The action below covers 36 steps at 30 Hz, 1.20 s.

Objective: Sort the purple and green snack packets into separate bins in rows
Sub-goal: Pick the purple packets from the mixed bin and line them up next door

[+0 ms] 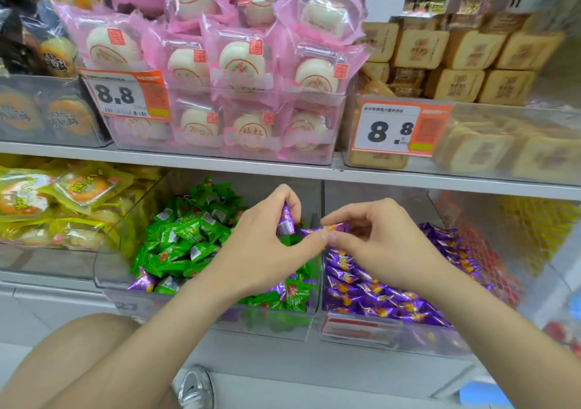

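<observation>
Two clear bins sit side by side on the lower shelf. The left bin (pixel 204 320) holds a heap of green packets (pixel 182 239) with a stray purple packet (pixel 143 281) near its front. The right bin (pixel 386 336) holds purple packets (pixel 377 295) laid in rows. My left hand (pixel 261 248) hovers over the left bin and grips an upright purple packet (pixel 285 223). My right hand (pixel 374 245) is above the divider between the bins and pinches another purple packet (pixel 327 229) lying sideways between thumb and fingers.
Yellow packs (pixel 47 207) fill a bin to the left. The upper shelf (pixel 283 166) carries pink bun packs (pixel 239 63), brown cake packs (pixel 465 63) and price tags (pixel 390 132). My bare knee (pixel 78 361) and a shoe (pixel 195 389) are below.
</observation>
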Each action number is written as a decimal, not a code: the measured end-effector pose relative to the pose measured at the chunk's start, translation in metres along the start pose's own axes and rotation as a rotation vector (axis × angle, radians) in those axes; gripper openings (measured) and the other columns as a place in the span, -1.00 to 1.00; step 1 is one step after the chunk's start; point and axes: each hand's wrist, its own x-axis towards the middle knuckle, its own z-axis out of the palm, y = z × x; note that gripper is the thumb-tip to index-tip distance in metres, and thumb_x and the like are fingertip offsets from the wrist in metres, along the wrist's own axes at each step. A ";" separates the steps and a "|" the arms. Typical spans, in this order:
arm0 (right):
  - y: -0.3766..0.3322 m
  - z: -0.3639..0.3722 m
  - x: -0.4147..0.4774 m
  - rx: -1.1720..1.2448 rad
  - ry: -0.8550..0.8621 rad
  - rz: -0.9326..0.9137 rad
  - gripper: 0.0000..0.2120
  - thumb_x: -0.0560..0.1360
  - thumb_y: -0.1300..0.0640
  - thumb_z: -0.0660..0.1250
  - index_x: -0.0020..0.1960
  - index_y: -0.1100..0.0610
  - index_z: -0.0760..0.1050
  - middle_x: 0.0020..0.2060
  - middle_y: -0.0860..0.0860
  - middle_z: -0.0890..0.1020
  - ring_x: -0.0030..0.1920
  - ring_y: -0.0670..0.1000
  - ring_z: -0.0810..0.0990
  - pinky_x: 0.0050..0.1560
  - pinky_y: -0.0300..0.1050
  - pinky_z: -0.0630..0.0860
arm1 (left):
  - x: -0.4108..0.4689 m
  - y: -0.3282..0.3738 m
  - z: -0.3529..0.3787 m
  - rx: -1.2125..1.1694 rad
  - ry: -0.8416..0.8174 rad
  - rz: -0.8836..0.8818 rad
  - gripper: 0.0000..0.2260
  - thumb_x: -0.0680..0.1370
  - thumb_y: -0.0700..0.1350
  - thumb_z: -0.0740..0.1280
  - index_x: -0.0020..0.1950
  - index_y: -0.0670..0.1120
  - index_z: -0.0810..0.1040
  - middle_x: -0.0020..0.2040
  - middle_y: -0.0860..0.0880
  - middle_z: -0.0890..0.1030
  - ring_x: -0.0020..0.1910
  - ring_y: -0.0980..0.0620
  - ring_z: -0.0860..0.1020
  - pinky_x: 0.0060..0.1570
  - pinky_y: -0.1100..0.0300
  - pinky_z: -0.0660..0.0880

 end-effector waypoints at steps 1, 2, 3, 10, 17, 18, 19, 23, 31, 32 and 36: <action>-0.001 -0.006 -0.005 -0.030 -0.020 -0.012 -0.94 0.52 0.01 0.55 -0.01 -0.10 0.73 -0.35 -0.17 0.69 -0.35 -0.19 0.61 -0.22 -0.29 0.49 | 0.002 0.003 0.003 0.060 0.025 0.055 -0.67 0.52 0.16 0.50 -0.06 0.03 0.41 -0.34 0.07 0.38 -0.37 0.11 0.31 -0.34 0.21 0.25; -0.001 -0.012 -0.009 -0.035 -0.030 -0.008 -0.98 0.52 0.00 0.55 -0.05 -0.11 0.73 -0.38 -0.15 0.67 -0.41 -0.18 0.56 -0.30 -0.32 0.43 | 0.004 0.006 0.008 0.092 0.029 0.098 -0.71 0.52 0.16 0.50 -0.05 0.06 0.45 -0.32 0.09 0.41 -0.34 0.11 0.36 -0.32 0.24 0.27; 0.000 -0.018 -0.013 -0.033 -0.034 -0.001 -0.98 0.52 0.00 0.54 -0.07 -0.12 0.73 -0.41 -0.13 0.65 -0.44 -0.16 0.52 -0.35 -0.32 0.39 | 0.007 0.008 0.012 0.116 0.018 0.130 -0.78 0.52 0.14 0.50 -0.04 0.09 0.51 -0.28 0.10 0.46 -0.29 0.12 0.43 -0.27 0.26 0.29; 0.023 -0.050 -0.035 0.132 0.073 0.070 -0.87 0.54 0.19 0.53 -0.03 -0.03 0.66 -0.20 -0.05 0.73 -0.24 0.02 0.71 -0.16 -0.13 0.59 | 0.022 0.030 0.053 0.078 -0.060 0.130 -0.91 0.53 0.06 0.51 -0.04 0.16 0.62 -0.10 0.16 0.64 -0.04 0.20 0.59 -0.04 0.31 0.45; 0.031 -0.062 -0.061 0.136 0.164 0.100 -0.66 0.44 -0.33 0.43 -0.02 -0.09 0.67 -0.12 -0.08 0.72 -0.15 -0.06 0.68 -0.10 0.05 0.61 | 0.038 0.058 0.082 0.157 -0.205 0.120 -0.91 0.54 -0.08 0.43 -0.10 0.11 0.59 -0.25 0.10 0.64 -0.23 0.14 0.57 -0.25 0.20 0.46; 0.030 -0.063 -0.064 0.106 0.188 0.101 -0.64 0.40 -0.37 0.43 -0.03 -0.12 0.69 -0.07 -0.09 0.72 -0.06 -0.05 0.69 -0.02 0.07 0.62 | 0.040 0.062 0.087 0.188 -0.216 0.135 -0.89 0.51 -0.12 0.40 -0.12 0.10 0.58 -0.27 0.09 0.63 -0.26 0.13 0.54 -0.27 0.19 0.44; 0.030 -0.065 -0.066 0.119 0.198 0.096 -0.67 0.39 -0.34 0.46 -0.05 -0.13 0.71 -0.05 -0.07 0.71 -0.04 0.02 0.69 0.01 0.11 0.62 | 0.040 0.065 0.092 0.212 -0.220 0.148 -0.88 0.50 -0.15 0.38 -0.12 0.09 0.57 -0.28 0.08 0.62 -0.26 0.12 0.53 -0.28 0.21 0.42; 0.032 -0.076 -0.073 0.377 0.295 0.192 -0.87 0.46 0.14 0.48 -0.25 0.11 0.73 -0.22 0.23 0.66 -0.29 0.14 0.50 -0.20 -0.01 0.46 | 0.043 0.071 0.116 0.175 -0.193 0.170 -0.93 0.52 -0.06 0.46 -0.09 0.07 0.59 -0.27 0.09 0.62 -0.25 0.11 0.54 -0.30 0.26 0.33; 0.072 -0.124 -0.085 0.187 0.763 0.384 -0.76 0.36 0.05 0.44 -0.37 0.14 0.47 -0.55 -0.01 0.51 -0.51 -0.04 0.38 -0.36 -0.16 0.34 | 0.050 0.064 0.162 0.119 -0.288 0.015 -0.82 0.58 -0.01 0.47 0.18 0.09 0.72 -0.16 0.23 0.65 -0.28 0.28 0.58 -0.20 0.50 0.40; 0.080 -0.129 -0.088 0.132 0.761 0.380 -0.77 0.35 0.04 0.43 -0.34 0.14 0.47 -0.54 0.01 0.55 -0.50 -0.02 0.43 -0.35 -0.13 0.38 | 0.050 0.067 0.169 0.116 -0.316 0.030 -0.86 0.58 -0.03 0.46 0.13 0.09 0.73 -0.22 0.23 0.65 -0.33 0.29 0.57 -0.25 0.51 0.39; 0.105 -0.138 -0.095 -0.067 0.701 0.338 -0.91 0.50 0.09 0.32 -0.18 0.04 0.51 -0.47 -0.01 0.61 -0.41 -0.03 0.66 -0.32 -0.09 0.45 | 0.059 0.082 0.195 0.133 -0.463 0.100 -0.90 0.58 -0.04 0.48 0.06 0.07 0.76 -0.11 0.18 0.71 -0.37 0.41 0.53 -0.31 0.54 0.36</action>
